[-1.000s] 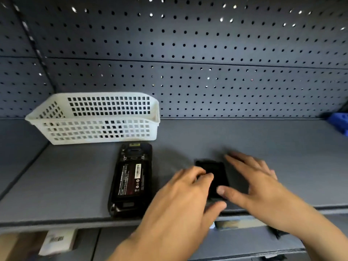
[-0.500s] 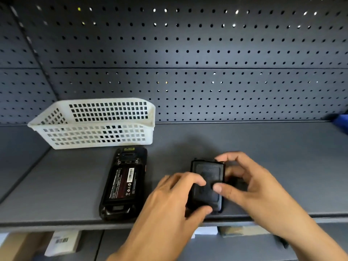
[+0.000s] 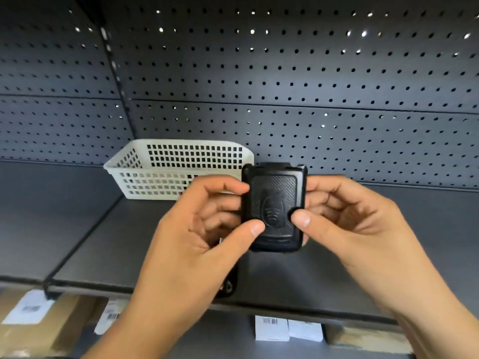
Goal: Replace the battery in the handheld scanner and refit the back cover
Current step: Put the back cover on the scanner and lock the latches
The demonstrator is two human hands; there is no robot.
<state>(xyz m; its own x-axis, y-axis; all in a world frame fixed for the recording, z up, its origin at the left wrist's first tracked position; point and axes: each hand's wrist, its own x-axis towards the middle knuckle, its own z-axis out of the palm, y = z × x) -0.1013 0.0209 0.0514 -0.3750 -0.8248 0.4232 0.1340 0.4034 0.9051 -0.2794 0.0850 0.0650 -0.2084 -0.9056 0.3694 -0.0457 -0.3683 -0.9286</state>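
Note:
The black back cover [image 3: 274,206] is held up in the air in front of me, its textured outer face toward the camera. My left hand [image 3: 197,242] grips its left edge, thumb on the lower front. My right hand [image 3: 350,221] grips its right edge, thumb pressed on the front. The handheld scanner [image 3: 229,283] lies on the grey shelf [image 3: 108,244] below. My left hand hides almost all of it, and only a dark corner near the shelf's front edge shows.
A white perforated basket [image 3: 160,172] stands at the back of the shelf against the grey pegboard wall [image 3: 311,86]. Below the shelf's front edge sit cardboard boxes [image 3: 39,320] and white labelled packets [image 3: 287,330].
Both hands have closed on the back cover and lifted it off the shelf to chest height. The camera has shifted, so the basket and scanner now appear further right.

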